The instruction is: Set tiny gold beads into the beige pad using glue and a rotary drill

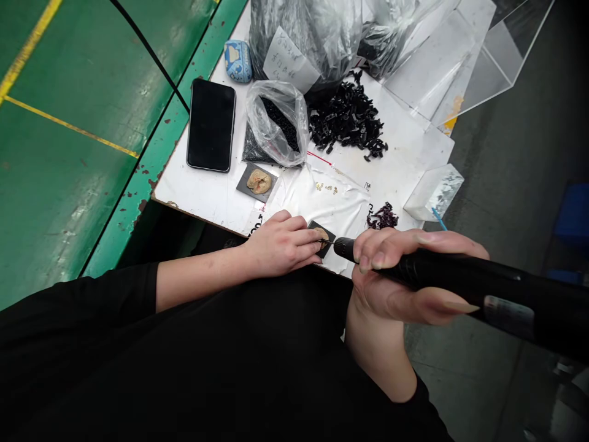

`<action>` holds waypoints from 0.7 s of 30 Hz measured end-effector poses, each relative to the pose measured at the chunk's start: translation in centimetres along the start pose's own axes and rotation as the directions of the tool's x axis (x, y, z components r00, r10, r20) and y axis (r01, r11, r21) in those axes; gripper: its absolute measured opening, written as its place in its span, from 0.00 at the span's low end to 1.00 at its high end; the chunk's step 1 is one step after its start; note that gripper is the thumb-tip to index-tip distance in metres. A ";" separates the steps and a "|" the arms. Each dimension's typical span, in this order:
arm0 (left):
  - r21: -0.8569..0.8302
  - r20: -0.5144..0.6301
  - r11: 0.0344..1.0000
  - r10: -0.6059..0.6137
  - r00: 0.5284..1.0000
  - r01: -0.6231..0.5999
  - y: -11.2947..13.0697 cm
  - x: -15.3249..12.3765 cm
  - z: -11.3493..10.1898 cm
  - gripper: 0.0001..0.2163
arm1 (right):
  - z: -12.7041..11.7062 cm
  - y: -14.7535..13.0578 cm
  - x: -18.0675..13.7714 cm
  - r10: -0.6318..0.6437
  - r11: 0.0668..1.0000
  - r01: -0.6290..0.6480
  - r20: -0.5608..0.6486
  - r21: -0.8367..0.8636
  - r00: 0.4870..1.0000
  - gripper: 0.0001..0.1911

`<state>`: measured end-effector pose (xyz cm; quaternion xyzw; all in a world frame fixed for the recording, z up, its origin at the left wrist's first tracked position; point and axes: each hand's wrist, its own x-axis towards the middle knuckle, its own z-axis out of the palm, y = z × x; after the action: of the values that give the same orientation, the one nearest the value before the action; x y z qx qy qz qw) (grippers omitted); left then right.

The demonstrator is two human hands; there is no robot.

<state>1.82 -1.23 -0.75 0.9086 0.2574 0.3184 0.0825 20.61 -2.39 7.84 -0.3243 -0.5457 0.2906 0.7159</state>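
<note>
My right hand (405, 279) is wrapped round a black electric screwdriver (488, 294) whose tip points left at a small black square pad (322, 236) with a tan patch on it. My left hand (280, 245) is closed, pinching that pad at the near edge of the white table (207, 190). A few tiny brass screws (327, 188) lie on a white sheet just beyond the pad. A small heap of dark parts (381, 216) sits to the right of them.
A black phone (211, 124) lies at the table's left. Beside it stand a clear bag of black parts (276, 123), a second black pad (257, 182), a loose pile of black plastic parts (347, 120), larger bags (313, 37) and clear plastic trays (435, 191). Green floor lies left.
</note>
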 end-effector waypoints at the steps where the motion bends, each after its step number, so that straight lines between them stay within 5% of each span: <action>1: 0.000 -0.002 1.000 -0.002 1.000 0.002 0.0 0.0 0.0 0.16 | 0.0 0.1 0.0 0.003 1.000 -0.003 0.002 0.003 1.000 0.22; 21: 0.014 0.143 0.999 -0.051 0.988 0.050 0.2 0.0 0.2 0.10 | -0.1 0.6 0.2 0.040 0.995 -0.028 0.115 -0.097 0.993 0.21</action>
<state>2.03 -1.36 -0.89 0.9228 0.2753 0.2486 0.1041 20.73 -1.94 7.49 -0.3499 -0.5943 0.2948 0.6614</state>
